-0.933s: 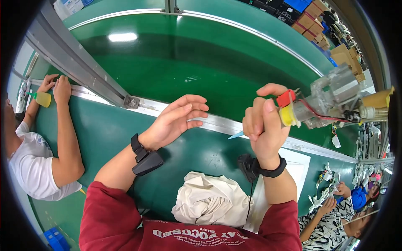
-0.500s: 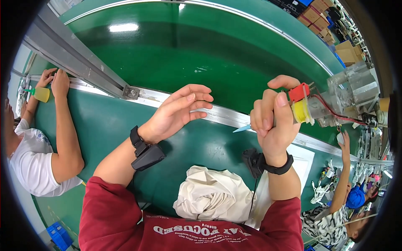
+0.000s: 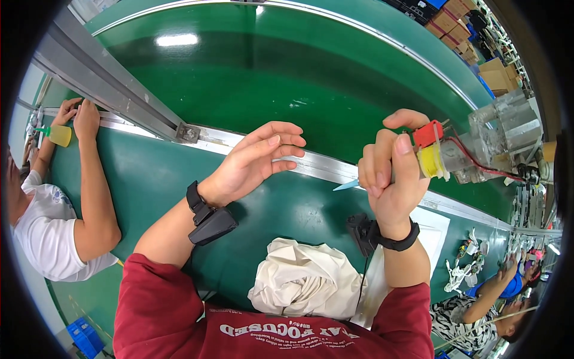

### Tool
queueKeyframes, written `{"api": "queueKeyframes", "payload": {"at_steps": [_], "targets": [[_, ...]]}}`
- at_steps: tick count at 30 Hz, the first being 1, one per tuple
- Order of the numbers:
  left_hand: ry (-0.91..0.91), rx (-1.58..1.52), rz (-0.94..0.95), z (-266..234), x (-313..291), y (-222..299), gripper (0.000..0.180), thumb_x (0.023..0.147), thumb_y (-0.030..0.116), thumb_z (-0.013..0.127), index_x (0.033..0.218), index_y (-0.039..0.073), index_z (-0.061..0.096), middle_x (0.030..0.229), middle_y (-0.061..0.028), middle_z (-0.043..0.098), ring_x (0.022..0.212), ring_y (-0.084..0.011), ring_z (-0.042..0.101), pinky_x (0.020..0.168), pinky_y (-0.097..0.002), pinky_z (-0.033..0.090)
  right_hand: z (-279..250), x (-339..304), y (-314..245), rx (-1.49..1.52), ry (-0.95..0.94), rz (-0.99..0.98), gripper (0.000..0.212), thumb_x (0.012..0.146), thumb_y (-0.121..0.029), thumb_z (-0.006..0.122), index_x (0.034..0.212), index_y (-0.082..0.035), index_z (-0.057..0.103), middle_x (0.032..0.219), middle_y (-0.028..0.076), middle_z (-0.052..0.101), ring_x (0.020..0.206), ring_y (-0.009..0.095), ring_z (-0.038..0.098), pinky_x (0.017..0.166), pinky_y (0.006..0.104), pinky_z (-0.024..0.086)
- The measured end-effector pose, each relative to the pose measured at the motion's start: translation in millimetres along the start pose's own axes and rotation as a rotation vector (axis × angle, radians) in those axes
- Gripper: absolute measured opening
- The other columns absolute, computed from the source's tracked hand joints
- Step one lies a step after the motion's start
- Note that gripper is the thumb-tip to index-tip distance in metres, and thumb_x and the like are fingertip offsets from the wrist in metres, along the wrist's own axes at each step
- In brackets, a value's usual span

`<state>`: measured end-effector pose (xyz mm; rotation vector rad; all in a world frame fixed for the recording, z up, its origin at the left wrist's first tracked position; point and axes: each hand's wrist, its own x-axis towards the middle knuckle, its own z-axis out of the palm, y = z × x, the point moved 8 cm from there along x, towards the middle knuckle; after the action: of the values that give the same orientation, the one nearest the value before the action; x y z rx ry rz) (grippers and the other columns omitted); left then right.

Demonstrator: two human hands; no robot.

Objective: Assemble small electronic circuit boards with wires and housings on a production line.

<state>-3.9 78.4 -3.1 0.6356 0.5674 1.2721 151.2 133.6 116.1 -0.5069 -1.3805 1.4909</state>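
Observation:
My right hand (image 3: 391,170) is wrapped around the end of a clear tube-shaped tool (image 3: 460,157). Yellow tape (image 3: 428,162) circles the tube beside my thumb, and a red switch block (image 3: 427,134) with wires sits on top. Its index finger is raised near that block. From under my fingers pokes a blue pointed tip (image 3: 347,185); my fist hides how it joins the tool. My left hand (image 3: 251,158) hovers over the bench's metal edge rail, fingers loosely curved and apart, with nothing in it. Each wrist wears a black strap with a small box.
A crumpled white cloth bundle (image 3: 308,278) lies on the green bench (image 3: 287,209) close to my chest. Beyond the rail (image 3: 323,167) runs a glossy green surface (image 3: 239,78). A metal post (image 3: 113,78) rises at left. Co-workers sit on both sides; a yellow bottle (image 3: 59,135) is near the left one.
Both my hands stay practically where they were, holding the same poses. On the far right, a co-worker's raised arm has come down. Marks on the green surface beyond the rail have shifted slightly.

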Motion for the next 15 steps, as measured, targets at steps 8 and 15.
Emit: {"api": "queueKeyframes", "payload": {"at_steps": [8, 15], "targets": [[-0.001, -0.04, 0.004, -3.2, -1.1, -1.6, 0.03, 0.098, 0.012, 0.05, 0.128, 0.007, 0.047, 0.123, -0.0088, 0.055, 0.099, -0.0134, 0.058, 0.094, -0.0318, 0.046, -0.7, -0.5, -0.7, 0.028, 0.012, 0.003, 0.026, 0.097, -0.022, 0.048, 0.109, 0.0, 0.043, 0.052, -0.002, 0.035, 0.037, 0.006, 0.03, 0.035, 0.022, 0.024], [0.01, 0.001, -0.003, -1.3, -1.6, -0.9, 0.033, 0.096, 0.008, 0.054, 0.128, 0.008, 0.046, 0.124, -0.0079, 0.054, 0.092, -0.0076, 0.058, 0.097, -0.0303, 0.045, -2.1, -1.0, 1.6, 0.087, 0.029, 0.008, 0.027, 0.095, -0.019, 0.053, 0.108, 0.002, 0.043, 0.053, -0.001, 0.037, 0.037, 0.006, 0.032, 0.035, 0.023, 0.024]]}}
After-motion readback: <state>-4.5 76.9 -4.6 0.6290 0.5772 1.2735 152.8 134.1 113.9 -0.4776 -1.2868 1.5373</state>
